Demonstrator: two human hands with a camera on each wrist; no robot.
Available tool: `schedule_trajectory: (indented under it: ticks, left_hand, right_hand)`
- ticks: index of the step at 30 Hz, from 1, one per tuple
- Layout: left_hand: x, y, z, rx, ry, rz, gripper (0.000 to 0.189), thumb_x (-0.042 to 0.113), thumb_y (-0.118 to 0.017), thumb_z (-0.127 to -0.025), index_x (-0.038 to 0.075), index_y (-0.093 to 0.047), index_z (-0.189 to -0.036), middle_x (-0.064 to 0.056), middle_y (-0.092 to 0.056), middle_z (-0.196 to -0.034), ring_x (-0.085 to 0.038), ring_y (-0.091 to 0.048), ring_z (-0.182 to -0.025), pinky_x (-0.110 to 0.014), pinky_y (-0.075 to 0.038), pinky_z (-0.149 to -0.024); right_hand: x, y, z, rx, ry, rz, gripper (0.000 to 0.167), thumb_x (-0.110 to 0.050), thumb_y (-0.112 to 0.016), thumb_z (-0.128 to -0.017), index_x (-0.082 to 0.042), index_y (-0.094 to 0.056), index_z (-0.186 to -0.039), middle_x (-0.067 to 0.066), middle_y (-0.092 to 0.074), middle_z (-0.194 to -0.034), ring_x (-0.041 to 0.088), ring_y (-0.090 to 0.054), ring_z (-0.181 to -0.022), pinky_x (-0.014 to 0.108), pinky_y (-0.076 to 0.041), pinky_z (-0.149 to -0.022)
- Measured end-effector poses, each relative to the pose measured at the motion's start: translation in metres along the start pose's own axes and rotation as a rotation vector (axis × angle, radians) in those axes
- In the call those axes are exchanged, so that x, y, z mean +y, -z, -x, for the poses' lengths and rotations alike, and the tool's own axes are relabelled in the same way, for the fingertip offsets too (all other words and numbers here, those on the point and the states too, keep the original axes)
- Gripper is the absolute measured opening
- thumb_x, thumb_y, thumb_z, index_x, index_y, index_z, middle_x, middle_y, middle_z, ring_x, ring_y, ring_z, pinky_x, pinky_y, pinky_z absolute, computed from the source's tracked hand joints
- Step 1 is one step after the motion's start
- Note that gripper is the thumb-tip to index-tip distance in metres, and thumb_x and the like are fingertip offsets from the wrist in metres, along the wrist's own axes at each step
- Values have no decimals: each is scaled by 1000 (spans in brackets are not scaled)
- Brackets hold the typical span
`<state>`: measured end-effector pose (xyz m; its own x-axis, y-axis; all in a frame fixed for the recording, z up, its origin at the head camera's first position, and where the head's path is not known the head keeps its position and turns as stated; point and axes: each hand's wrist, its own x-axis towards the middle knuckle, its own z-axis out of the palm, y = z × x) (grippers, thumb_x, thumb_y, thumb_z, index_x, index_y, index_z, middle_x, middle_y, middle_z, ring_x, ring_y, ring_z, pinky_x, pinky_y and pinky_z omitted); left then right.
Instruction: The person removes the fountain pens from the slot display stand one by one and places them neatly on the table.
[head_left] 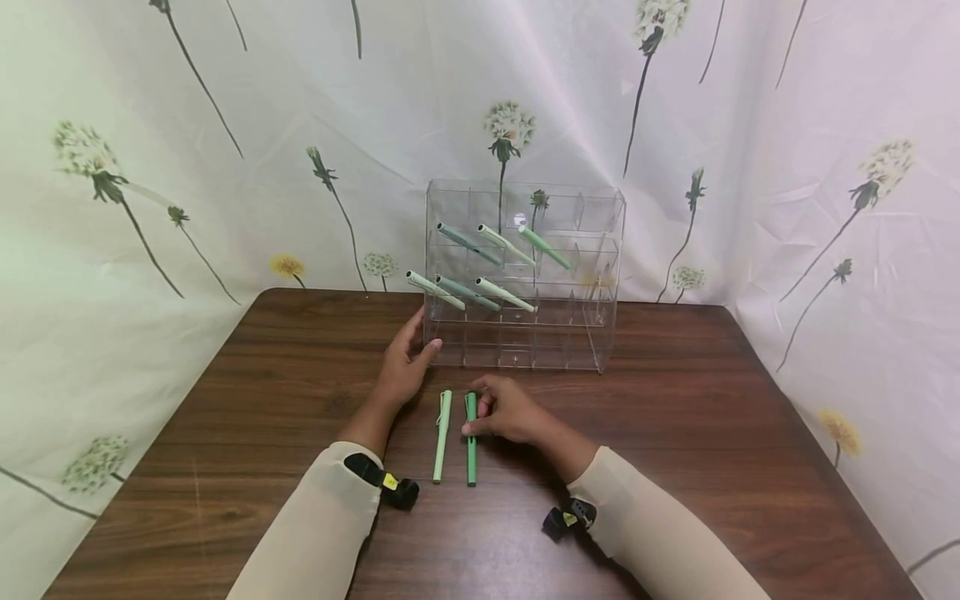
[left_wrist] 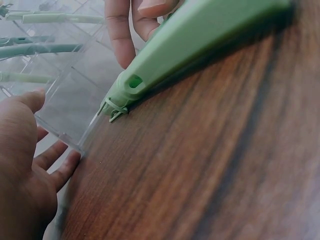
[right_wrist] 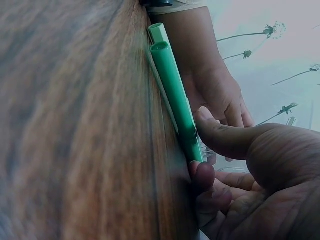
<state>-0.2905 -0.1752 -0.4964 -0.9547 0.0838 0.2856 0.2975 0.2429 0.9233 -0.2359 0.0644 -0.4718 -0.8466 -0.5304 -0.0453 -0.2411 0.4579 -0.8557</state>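
A clear acrylic rack (head_left: 517, 357) stands at the back of the table, several pens in pale green and grey-teal slanting out of its upper and middle rows, such as a teal pen (head_left: 468, 243). My left hand (head_left: 401, 371) rests against the rack's lower left side, fingers spread and thumb at the front edge. In front of the rack, a light green pen (head_left: 442, 437) lies on the table. To its right lies a darker green pen (head_left: 472, 458), pinched near its clip end between the thumb and fingers of my right hand (head_left: 510, 410).
The brown wooden table (head_left: 712, 467) reaches back to a white curtain (head_left: 360, 108) printed with dandelions. Black wrist cameras, including the left wrist camera (head_left: 401, 493), are strapped over the pale sleeves. The rack's bottom row (head_left: 551, 354) is near the tabletop.
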Motion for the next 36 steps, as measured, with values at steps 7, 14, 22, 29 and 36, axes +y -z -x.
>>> schedule_trajectory:
  ticks: [7,14,22,29,36]
  left_hand:
    - [3,0,1,-13,6,-7,70,19,-62,-113,21,-29,-175,-24,-45,-169,-45,-52,-148,-60,-52,-111]
    - [3,0,0,-18,-4,24,70,17,-61,-113,21,-28,-175,-24,-44,-170,-46,-52,-149,-64,-50,-111]
    - [9,-2,2,-16,11,27,70,12,-59,-114,12,-26,-175,-29,-40,-171,-52,-48,-149,-66,-48,-112]
    - [22,-2,6,-16,21,27,69,8,-58,-113,8,-26,-174,-30,-42,-169,-53,-49,-149,-65,-48,-113]
    - [2,-3,-1,-5,13,51,70,10,-61,-113,13,-28,-175,-29,-42,-169,-51,-48,-150,-68,-47,-113]
  right_hand:
    - [-3,0,1,-12,-7,-4,72,-8,-92,-88,13,-56,-147,6,-66,-84,8,-57,-64,22,-49,-60]
    - [-6,1,3,-18,-23,0,75,-10,-93,-89,12,-55,-149,7,-66,-86,9,-58,-62,23,-51,-60]
    - [-12,6,4,-28,-37,37,76,-9,-92,-89,11,-53,-151,8,-63,-88,12,-58,-70,25,-51,-67]
    - [-18,17,2,32,-19,154,71,-11,-94,-88,6,-59,-148,5,-66,-85,11,-56,-72,25,-49,-74]
    - [-28,28,-2,102,-26,210,60,-11,-90,-92,4,-64,-144,5,-70,-84,12,-60,-71,26,-51,-69]
